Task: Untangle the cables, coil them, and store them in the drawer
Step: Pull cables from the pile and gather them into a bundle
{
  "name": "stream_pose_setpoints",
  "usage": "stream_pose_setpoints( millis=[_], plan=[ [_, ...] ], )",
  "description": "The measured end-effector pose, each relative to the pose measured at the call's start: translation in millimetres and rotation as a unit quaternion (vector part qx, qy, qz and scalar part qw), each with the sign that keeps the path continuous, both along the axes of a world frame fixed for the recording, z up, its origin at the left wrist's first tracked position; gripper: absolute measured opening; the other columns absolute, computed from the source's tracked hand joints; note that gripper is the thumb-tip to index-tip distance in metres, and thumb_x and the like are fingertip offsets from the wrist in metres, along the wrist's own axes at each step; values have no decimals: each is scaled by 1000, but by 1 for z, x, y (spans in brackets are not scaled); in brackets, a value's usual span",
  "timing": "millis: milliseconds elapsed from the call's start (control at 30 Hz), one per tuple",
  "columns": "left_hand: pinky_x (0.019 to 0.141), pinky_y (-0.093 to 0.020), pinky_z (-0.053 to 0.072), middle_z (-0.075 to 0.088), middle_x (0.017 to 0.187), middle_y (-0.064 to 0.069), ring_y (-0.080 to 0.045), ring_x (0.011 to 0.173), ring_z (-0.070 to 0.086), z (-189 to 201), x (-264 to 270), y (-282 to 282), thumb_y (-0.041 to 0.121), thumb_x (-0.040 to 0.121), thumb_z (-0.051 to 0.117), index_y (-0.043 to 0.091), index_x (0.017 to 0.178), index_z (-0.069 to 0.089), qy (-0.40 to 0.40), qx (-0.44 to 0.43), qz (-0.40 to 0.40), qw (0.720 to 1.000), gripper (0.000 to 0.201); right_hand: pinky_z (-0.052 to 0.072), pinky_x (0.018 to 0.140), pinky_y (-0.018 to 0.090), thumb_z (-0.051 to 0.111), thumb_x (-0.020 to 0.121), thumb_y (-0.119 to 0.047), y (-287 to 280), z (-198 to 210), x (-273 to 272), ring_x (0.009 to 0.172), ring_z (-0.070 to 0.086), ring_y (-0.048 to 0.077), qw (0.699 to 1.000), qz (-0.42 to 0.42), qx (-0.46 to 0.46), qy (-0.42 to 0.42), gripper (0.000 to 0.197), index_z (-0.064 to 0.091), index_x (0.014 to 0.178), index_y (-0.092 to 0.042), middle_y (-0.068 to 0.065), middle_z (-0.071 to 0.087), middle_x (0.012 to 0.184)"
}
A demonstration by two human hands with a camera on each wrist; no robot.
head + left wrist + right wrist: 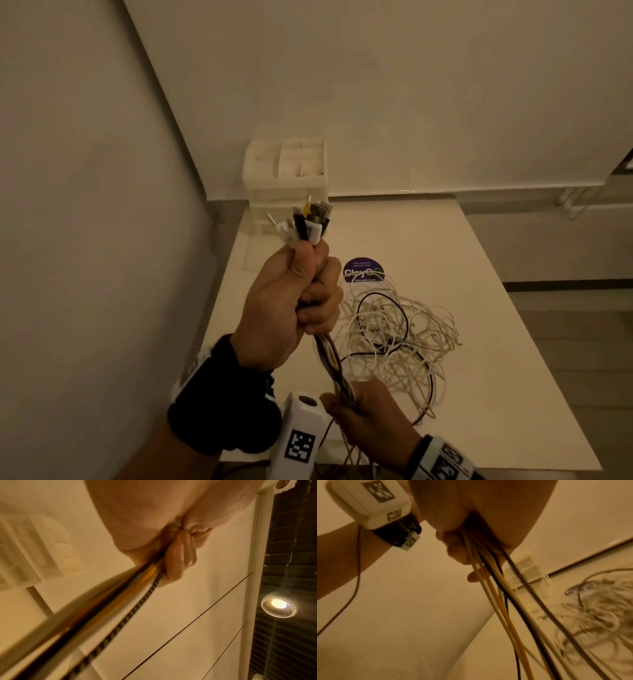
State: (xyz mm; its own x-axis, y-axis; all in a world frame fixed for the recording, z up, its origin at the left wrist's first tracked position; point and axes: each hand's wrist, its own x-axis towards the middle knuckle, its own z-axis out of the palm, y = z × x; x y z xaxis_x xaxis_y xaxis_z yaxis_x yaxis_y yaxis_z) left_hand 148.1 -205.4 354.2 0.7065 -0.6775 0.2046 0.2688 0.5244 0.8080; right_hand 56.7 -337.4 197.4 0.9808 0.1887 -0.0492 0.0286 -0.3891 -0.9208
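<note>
Your left hand fists cable bundle; right hand grips lower. Only head view shows connectors, tangle mid-table.

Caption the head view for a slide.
Both hands, left hand above right hand, grip a cable bundle over the table.

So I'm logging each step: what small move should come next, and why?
Probably slide the right hand down the cable bundle. The left hand grips its plug ends, while the tangled pile lies on the table.
</note>
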Motion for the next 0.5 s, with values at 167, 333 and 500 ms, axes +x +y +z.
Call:
stream_pose_setpoints(
  millis=[167, 333, 500],
  plan=[
    [39, -18, 17, 31, 56, 6, -7, 41, 19, 0, 2, 2, 43, 87, 61, 14, 74, 23, 30, -46, -9, 998, 50, 53, 68, 23, 57, 89, -46, -5, -10, 7, 52, 60, 7, 983, 75, 84, 144, 47, 68, 57, -12, 9, 65, 59],
    [39, -19, 16, 25, 58, 4, -7, 41, 18, 14, 13, 7, 41, 91, 47, 15, 78, 38, 30, -91, -23, 995, 30, 44, 61, 22, 54, 75, -75, -8, -44, 4, 51, 51, 3, 979, 94, 12, 181, 67, 63, 56, -12, -4, 54, 53],
    [39, -18, 14, 24, 57, 4, -7, 40, 16, 6, 19, 7, 42, 91, 41, 16, 76, 36, 34, -85, 0, 996, 30, 27, 58, 29, 42, 62, -91, -13, -85, -4, 51, 33, 6, 975, 90, -60, 196, 72, 33, 62, -20, -1, 30, 57]
  ],
)
